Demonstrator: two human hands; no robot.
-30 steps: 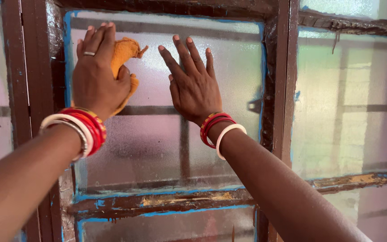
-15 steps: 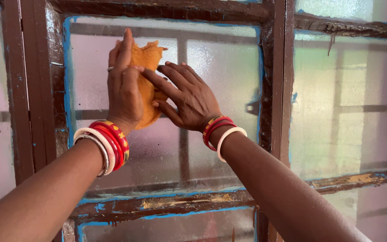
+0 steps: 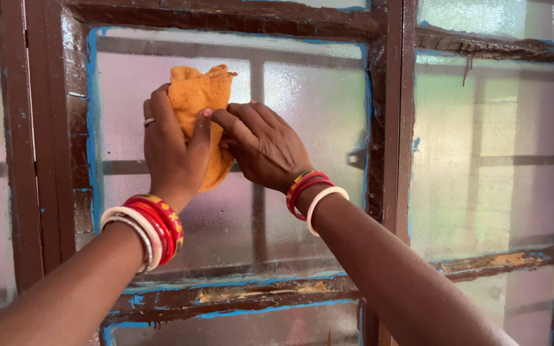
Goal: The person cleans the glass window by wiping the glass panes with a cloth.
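Observation:
An orange cloth (image 3: pixel 200 96) is bunched up in front of a frosted glass pane (image 3: pixel 302 96) of a window. My left hand (image 3: pixel 171 150) grips the cloth from the left, with a ring on one finger and red and white bangles on the wrist. My right hand (image 3: pixel 264 144) pinches the cloth's right edge with its fingertips; it wears red and white bangles too. Both hands are raised close to the pane. The cloth's lower part is hidden behind my left palm.
The window's brown frame (image 3: pixel 392 128) is worn, with blue paint along the pane edges. A small metal latch (image 3: pixel 356 158) sits on the upright bar right of my right hand. More frosted panes (image 3: pixel 488 160) lie to the right and left.
My left hand brought the cloth from the pane's left side toward the middle. My right hand left the glass, where it lay flat, and now pinches the cloth.

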